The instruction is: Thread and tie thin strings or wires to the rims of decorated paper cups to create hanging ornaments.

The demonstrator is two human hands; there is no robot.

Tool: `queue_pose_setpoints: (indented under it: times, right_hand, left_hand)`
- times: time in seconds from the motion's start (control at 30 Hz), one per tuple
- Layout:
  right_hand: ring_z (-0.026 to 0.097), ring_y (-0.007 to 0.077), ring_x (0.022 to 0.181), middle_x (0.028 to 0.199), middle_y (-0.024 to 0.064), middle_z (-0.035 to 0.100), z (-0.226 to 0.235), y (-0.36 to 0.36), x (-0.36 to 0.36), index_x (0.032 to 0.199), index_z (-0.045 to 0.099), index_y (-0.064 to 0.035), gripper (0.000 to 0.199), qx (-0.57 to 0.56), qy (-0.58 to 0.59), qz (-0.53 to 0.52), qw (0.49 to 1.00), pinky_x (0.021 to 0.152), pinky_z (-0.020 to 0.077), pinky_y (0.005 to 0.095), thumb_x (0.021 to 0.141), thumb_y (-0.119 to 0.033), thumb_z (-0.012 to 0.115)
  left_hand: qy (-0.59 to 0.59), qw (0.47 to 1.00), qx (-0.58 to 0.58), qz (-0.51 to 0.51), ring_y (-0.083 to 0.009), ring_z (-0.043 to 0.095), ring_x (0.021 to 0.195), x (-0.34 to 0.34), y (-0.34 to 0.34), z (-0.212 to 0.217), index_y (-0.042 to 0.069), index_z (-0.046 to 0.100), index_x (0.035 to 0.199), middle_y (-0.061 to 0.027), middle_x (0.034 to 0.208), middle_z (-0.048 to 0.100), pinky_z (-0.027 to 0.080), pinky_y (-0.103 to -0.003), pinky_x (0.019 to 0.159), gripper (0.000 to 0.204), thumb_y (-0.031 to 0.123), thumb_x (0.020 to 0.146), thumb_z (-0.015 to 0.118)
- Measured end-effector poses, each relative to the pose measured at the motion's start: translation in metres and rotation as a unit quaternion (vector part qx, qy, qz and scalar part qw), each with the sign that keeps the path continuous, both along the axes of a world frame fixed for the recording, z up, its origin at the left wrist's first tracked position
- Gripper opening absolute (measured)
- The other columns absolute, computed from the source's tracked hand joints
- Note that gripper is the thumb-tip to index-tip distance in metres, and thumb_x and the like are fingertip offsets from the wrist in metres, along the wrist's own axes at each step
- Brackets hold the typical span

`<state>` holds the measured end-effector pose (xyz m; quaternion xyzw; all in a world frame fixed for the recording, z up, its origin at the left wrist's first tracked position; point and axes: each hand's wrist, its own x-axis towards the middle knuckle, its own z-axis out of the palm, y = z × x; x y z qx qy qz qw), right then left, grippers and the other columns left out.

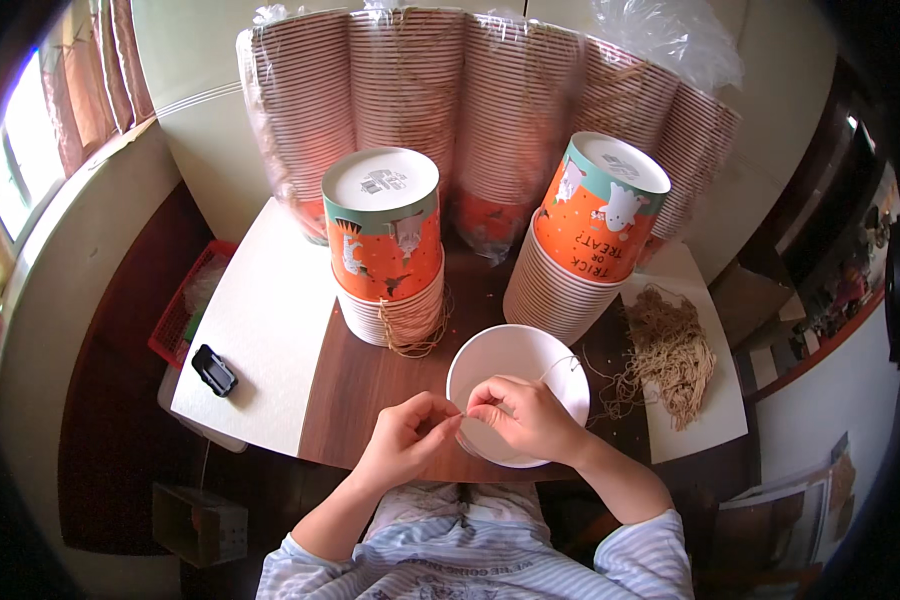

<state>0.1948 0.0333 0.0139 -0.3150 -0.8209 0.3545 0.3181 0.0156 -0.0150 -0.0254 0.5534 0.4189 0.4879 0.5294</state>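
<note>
A white paper bucket [516, 362] lies open side up at the near edge of the brown table [370, 385]. My left hand [410, 433] and my right hand [525, 415] meet over its near rim, fingertips pinched on a thin tan string [560, 366] that runs across the bucket's inside toward its far right rim. Two stacks of upside-down orange and green printed buckets stand behind: one at the left [385, 245], one tilted at the right [588, 235].
A tangle of tan strings [673, 352] lies on a white board at the right. Tall plastic-wrapped rows of buckets [480, 110] lean against the wall behind. A small black device [214, 370] sits on the white board at the left. A red basket [185, 305] is beyond the table's left edge.
</note>
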Motion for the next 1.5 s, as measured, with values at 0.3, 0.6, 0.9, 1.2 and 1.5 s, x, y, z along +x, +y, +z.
queue_pose_setpoints:
  times: [0.3, 0.6, 0.9, 1.2, 1.5]
  right_hand:
    - [0.057, 0.0178, 0.066, 0.074, 0.0087, 0.058, -0.004, 0.000, 0.002, 0.081, 0.054, -0.0006, 0.010, -0.018, -0.004, 0.009, 1.000, 0.060, 0.0452, 0.0283, 0.082, -0.009, 0.059]
    - [0.054, 0.0163, 0.064, 0.071, 0.0080, 0.055, -0.005, -0.002, 0.000, 0.080, 0.050, -0.0007, 0.005, -0.017, 0.001, 0.016, 1.000, 0.059, 0.0435, 0.0277, 0.082, -0.002, 0.054]
    - [0.054, 0.0171, 0.065, 0.071, 0.0083, 0.054, -0.002, -0.004, 0.000, 0.079, 0.048, -0.0003, 0.004, -0.044, -0.006, 0.031, 0.999, 0.061, 0.0435, 0.0283, 0.080, 0.002, 0.051]
    - [0.055, 0.0166, 0.066, 0.071, 0.0078, 0.054, -0.004, -0.003, 0.003, 0.078, 0.048, 0.0000, 0.005, -0.032, -0.004, 0.042, 0.999, 0.062, 0.0443, 0.0283, 0.080, 0.004, 0.050]
    - [0.057, 0.0149, 0.069, 0.076, 0.0077, 0.058, -0.002, -0.003, 0.004, 0.084, 0.053, 0.0009, 0.005, -0.029, 0.011, -0.009, 0.999, 0.062, 0.0455, 0.0263, 0.083, -0.004, 0.055]
  left_hand:
    - [0.044, 0.999, -0.010, 0.030, 0.0006, 0.046, 0.064, 0.008, -0.001, 0.001, -0.002, 0.057, 0.087, 0.0027, 0.073, 0.054, 0.037, -0.014, 0.054, 0.005, 0.002, 0.084, 0.057]
    - [0.046, 0.997, 0.046, 0.048, -0.0029, 0.048, 0.069, 0.012, -0.003, -0.002, -0.003, 0.056, 0.088, 0.0001, 0.074, 0.056, 0.039, -0.016, 0.059, 0.005, 0.000, 0.085, 0.054]
    - [0.085, 0.989, 0.091, 0.080, -0.0047, 0.051, 0.068, 0.015, -0.006, -0.003, -0.004, 0.056, 0.085, -0.0020, 0.073, 0.057, 0.042, -0.018, 0.061, 0.004, -0.003, 0.083, 0.053]
    - [0.113, 0.978, 0.132, 0.118, -0.0089, 0.059, 0.060, 0.020, -0.005, -0.005, -0.002, 0.058, 0.084, -0.0073, 0.068, 0.061, 0.046, -0.021, 0.054, 0.006, -0.004, 0.079, 0.056]
    - [0.077, 0.989, 0.109, 0.068, -0.0069, 0.054, 0.072, 0.011, -0.007, -0.009, -0.003, 0.056, 0.085, -0.0049, 0.078, 0.060, 0.043, -0.019, 0.064, 0.005, -0.006, 0.081, 0.055]
